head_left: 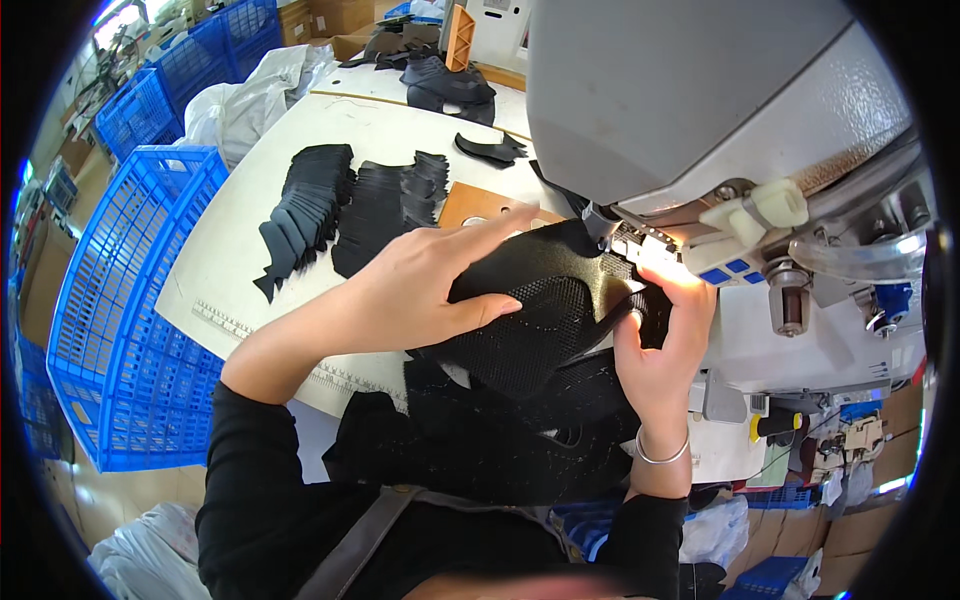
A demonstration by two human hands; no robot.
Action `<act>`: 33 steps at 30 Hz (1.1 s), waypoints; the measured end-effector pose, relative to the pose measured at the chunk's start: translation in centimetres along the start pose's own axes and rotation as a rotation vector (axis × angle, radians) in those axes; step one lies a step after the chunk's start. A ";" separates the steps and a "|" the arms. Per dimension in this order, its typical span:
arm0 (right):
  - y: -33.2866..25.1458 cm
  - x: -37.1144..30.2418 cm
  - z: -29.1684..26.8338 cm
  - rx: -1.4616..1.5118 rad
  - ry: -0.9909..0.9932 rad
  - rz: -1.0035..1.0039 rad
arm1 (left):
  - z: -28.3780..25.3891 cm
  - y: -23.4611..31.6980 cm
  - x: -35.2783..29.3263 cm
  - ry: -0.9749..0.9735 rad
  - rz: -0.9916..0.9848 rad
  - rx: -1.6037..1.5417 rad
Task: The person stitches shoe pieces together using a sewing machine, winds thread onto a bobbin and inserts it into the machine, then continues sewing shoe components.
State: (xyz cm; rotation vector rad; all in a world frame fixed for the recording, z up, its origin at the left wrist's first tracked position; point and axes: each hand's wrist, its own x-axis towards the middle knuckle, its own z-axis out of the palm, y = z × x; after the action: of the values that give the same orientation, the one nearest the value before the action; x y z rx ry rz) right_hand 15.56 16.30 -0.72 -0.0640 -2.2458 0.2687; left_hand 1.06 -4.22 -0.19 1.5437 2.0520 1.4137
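Closest, at six o'clock, dark cloth pieces (pixel 490 445) lie in a heap. In the middle is the black mesh piece (pixel 515 335). The left hand (pixel 415 283) rests on it, fingers stretched out, not gripping. At three o'clock, the right hand (pixel 667 335) pinches the piece's edge between thumb and finger. The far edge sits under the sewing machine (pixel 670 100) at one o'clock, so this piece looks partly done. At ten o'clock, stacks of black strips (pixel 312 205) lie on the white table (pixel 390 125), maybe left to do; I can't tell. Farther, at twelve, are loose black bits (pixel 490 151).
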 end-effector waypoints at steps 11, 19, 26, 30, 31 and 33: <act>1.5 0.2 0.7 0.130 0.143 -0.037 | 0.9 2.0 -1.5 -0.048 -0.049 0.165; 1.9 -0.1 0.3 0.142 0.153 -0.019 | 3.0 0.3 -1.6 0.115 0.237 0.167; 2.2 -0.2 0.5 0.199 0.130 -0.046 | 3.1 0.8 -2.0 0.097 0.166 0.189; 2.4 0.0 0.5 0.219 0.115 -0.009 | 2.4 0.9 -1.4 0.121 0.074 0.187; 2.6 0.3 0.8 0.187 0.146 -0.088 | 1.9 1.3 -1.2 0.074 -0.113 0.146; 2.7 0.5 1.0 0.153 0.176 -0.167 | 0.8 1.4 -0.6 0.056 -0.092 0.167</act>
State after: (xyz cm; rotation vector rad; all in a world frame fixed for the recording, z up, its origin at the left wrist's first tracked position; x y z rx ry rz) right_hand 14.38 18.88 -1.53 0.1744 -2.0356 0.3297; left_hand 2.69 -4.24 0.23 1.4634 2.2945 1.2957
